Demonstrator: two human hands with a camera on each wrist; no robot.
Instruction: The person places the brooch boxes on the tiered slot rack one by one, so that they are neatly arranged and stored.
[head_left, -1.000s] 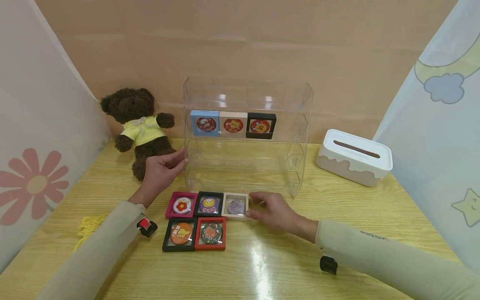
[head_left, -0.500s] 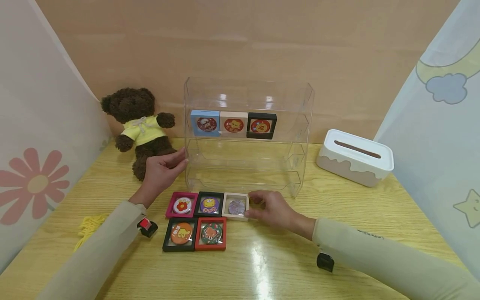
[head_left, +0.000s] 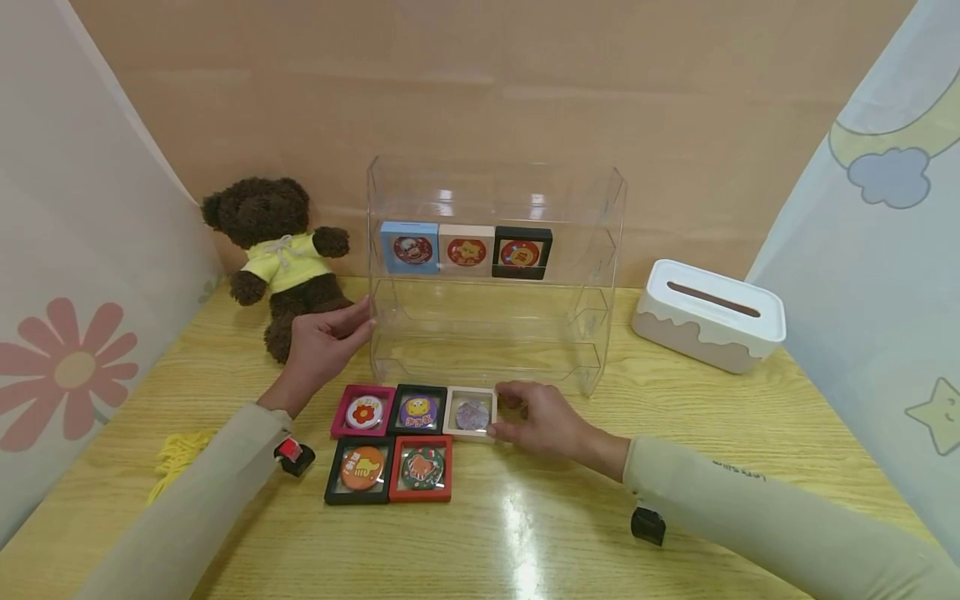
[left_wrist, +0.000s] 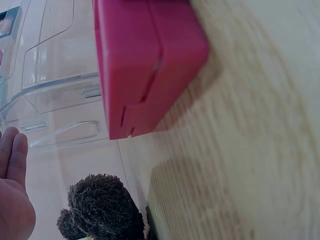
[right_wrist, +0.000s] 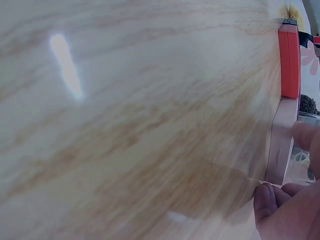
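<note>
My right hand holds the right side of a cream display frame containing a greyish-purple round badge. Its thumb is at the lower right corner, and the curled fingers are at the upper right. In the right wrist view the cream frame stands beside a red display frame. My left hand touches the left edge of the clear acrylic rack with fairly straight fingers and thumb. Pink, black and cream frames form a row; another black frame and the red one lie in front.
Blue, cream and black badge frames stand on a rack shelf. A brown teddy bear sits left of the rack; a white tissue box stands right. Yellow strings lie by the left sleeve.
Both hands stay in nearly the same place. My right wrist and sleeve have shifted slightly left, while the frames and rack show no clear movement.
</note>
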